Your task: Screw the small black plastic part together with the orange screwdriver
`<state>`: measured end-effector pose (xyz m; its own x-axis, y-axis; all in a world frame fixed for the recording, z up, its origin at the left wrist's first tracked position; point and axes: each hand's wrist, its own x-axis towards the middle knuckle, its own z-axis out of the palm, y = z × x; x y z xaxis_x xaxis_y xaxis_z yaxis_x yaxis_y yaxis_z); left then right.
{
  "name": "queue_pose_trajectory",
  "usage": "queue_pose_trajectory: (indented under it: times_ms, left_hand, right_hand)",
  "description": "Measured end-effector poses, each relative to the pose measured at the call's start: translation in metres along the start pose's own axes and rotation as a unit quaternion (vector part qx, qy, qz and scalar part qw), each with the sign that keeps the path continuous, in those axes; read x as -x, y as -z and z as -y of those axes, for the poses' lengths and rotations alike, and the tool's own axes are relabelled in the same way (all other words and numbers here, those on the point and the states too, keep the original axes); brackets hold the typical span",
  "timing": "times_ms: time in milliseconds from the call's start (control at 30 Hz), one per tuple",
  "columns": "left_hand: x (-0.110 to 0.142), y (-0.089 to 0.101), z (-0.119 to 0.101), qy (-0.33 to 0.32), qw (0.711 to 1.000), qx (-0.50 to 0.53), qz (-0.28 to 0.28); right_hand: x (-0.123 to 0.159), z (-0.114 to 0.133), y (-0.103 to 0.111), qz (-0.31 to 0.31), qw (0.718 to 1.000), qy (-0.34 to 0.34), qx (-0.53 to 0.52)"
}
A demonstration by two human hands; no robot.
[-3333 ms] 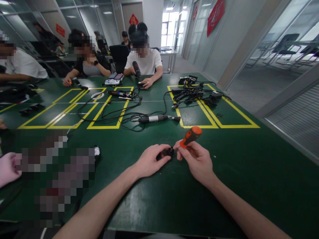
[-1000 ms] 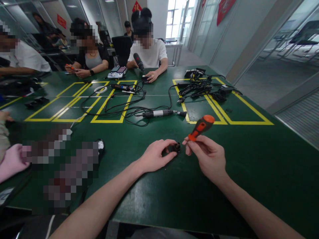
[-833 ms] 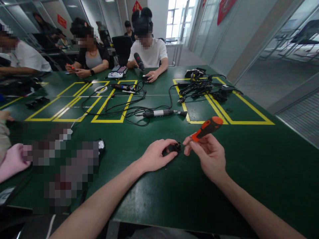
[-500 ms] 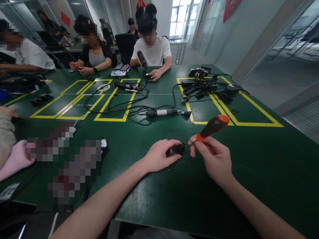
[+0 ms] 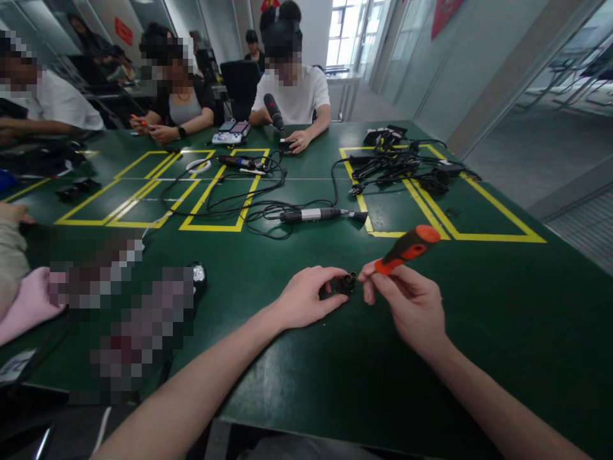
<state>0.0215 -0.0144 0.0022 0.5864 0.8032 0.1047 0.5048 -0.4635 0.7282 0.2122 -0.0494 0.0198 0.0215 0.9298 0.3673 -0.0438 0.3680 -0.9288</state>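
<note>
My left hand [image 5: 309,295] rests on the green table with thumb and fingers curved round a small dark round part [image 5: 345,283], whose exact kind I cannot make out. Just to its right, my right hand [image 5: 407,294] is closed on a screwdriver [image 5: 407,249] with an orange and black handle. The handle leans up and to the right, its end above the knuckles. Fingers hide the lower end of the handle, and the shaft cannot be made out against the dark part.
Beyond my hands lies a grey and black corded power tool [image 5: 313,215]. Farther right is a heap of black cables [image 5: 397,166] over yellow tape. A phone-like, blurred object [image 5: 148,319] lies left of my forearm. Several people sit around the table, one holding a power driver [image 5: 274,112].
The screwdriver's handle has turned and tipped slightly lower in my right hand. My left hand stays round the dark part; the view has shifted only a little.
</note>
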Motion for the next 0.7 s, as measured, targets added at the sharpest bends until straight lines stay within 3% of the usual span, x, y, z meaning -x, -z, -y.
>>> queue_pose_trajectory:
  times_ms: [233,500,700]
  left_hand:
    - [0.0017,-0.0012,0.0048,0.009,0.991,0.134,-0.011]
    - [-0.0009,0.0025,0.0000,0.027,0.993,0.117,-0.023]
    - [0.0013,0.0056,-0.0009,-0.003,0.990,0.143,-0.017]
  right_hand:
    - [-0.0003,0.0006,-0.0017,-0.012,0.999,-0.005,-0.039]
    - [0.0006,0.0046,-0.0011,-0.012,0.999,-0.007,0.031]
    - [-0.0015,0.0045,-0.0030,-0.006,1.000,-0.011,0.016]
